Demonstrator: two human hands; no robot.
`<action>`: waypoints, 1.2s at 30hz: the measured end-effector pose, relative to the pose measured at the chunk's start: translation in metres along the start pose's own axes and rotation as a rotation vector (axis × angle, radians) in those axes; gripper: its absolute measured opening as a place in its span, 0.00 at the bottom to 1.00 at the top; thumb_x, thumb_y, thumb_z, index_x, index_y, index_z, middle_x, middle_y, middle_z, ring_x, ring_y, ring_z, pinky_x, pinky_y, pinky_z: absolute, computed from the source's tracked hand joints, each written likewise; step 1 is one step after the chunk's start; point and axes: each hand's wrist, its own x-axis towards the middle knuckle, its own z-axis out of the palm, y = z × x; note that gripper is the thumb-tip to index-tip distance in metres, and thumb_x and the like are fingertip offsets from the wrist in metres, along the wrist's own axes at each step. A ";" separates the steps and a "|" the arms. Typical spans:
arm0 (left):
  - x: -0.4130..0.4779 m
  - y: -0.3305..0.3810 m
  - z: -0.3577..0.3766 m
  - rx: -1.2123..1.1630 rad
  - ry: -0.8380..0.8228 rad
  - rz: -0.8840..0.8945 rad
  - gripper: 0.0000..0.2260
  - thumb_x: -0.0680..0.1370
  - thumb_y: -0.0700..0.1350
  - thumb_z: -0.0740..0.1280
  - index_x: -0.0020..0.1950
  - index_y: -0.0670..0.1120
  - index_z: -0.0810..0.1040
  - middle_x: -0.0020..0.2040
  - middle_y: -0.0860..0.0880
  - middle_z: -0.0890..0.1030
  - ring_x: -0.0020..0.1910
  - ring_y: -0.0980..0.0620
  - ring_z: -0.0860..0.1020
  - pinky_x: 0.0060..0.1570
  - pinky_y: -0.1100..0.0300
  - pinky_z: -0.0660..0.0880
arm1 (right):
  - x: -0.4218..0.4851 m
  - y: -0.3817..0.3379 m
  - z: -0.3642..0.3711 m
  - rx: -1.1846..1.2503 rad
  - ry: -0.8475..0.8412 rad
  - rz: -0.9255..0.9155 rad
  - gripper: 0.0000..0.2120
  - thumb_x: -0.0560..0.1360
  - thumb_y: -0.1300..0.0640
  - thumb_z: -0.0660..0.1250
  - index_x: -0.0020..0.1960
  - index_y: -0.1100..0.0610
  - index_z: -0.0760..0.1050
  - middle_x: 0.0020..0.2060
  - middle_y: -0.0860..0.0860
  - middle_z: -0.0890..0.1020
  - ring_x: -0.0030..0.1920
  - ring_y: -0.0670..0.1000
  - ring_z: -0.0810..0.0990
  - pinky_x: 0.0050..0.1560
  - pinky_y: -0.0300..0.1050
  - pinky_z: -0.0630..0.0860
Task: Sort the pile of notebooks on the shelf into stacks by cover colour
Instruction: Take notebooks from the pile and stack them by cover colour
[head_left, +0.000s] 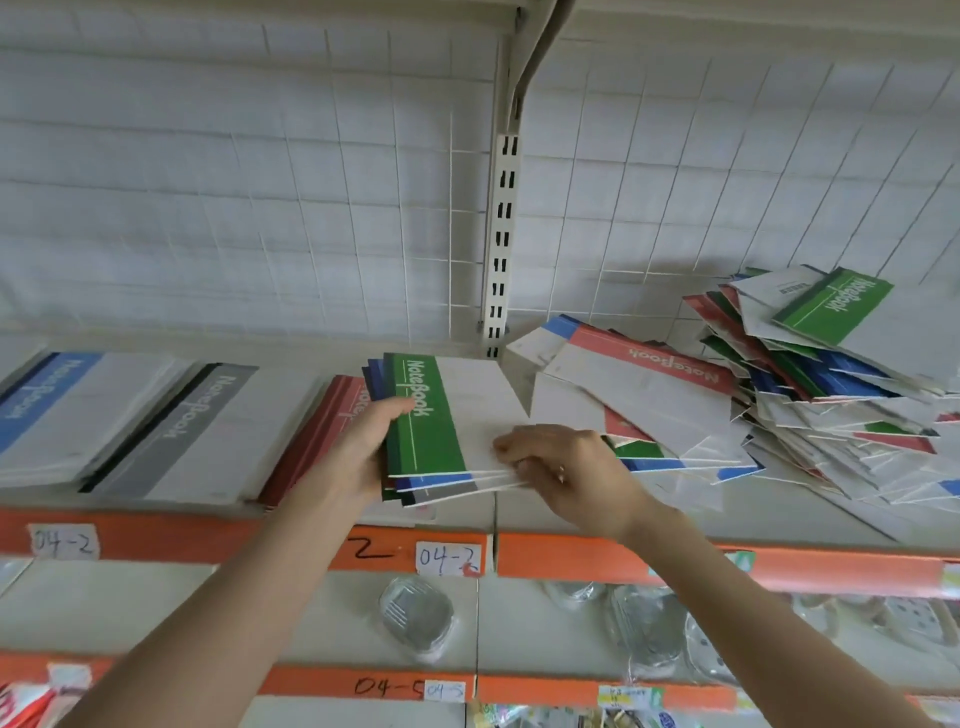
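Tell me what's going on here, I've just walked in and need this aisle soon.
A person is sorting notebooks by cover colour. Their left grip holds a small bundle, green cover on top, by its spine side, while the right grip pinches the bundle's near edges. A blue stack, a grey stack and a red stack already lie on the shelf to the left; a big mixed pile waits at the right.
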 end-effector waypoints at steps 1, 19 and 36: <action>-0.002 0.000 -0.006 -0.013 0.029 0.004 0.07 0.78 0.43 0.63 0.54 0.43 0.74 0.42 0.42 0.80 0.41 0.45 0.79 0.41 0.52 0.74 | 0.002 0.000 0.004 0.075 0.021 0.066 0.11 0.71 0.69 0.63 0.49 0.61 0.81 0.45 0.54 0.84 0.41 0.52 0.81 0.43 0.39 0.75; -0.068 0.003 -0.176 -0.149 0.175 0.070 0.11 0.78 0.53 0.64 0.49 0.46 0.78 0.43 0.44 0.83 0.41 0.46 0.81 0.40 0.55 0.75 | 0.080 -0.132 0.120 0.867 -0.019 0.814 0.05 0.74 0.69 0.64 0.50 0.64 0.75 0.44 0.60 0.81 0.46 0.61 0.80 0.52 0.55 0.78; -0.149 0.020 -0.420 -0.152 0.235 0.104 0.09 0.80 0.48 0.62 0.57 0.48 0.75 0.49 0.46 0.82 0.47 0.46 0.80 0.43 0.52 0.77 | 0.152 -0.335 0.267 0.887 0.081 0.710 0.11 0.74 0.68 0.65 0.55 0.58 0.72 0.33 0.51 0.77 0.31 0.51 0.74 0.34 0.44 0.75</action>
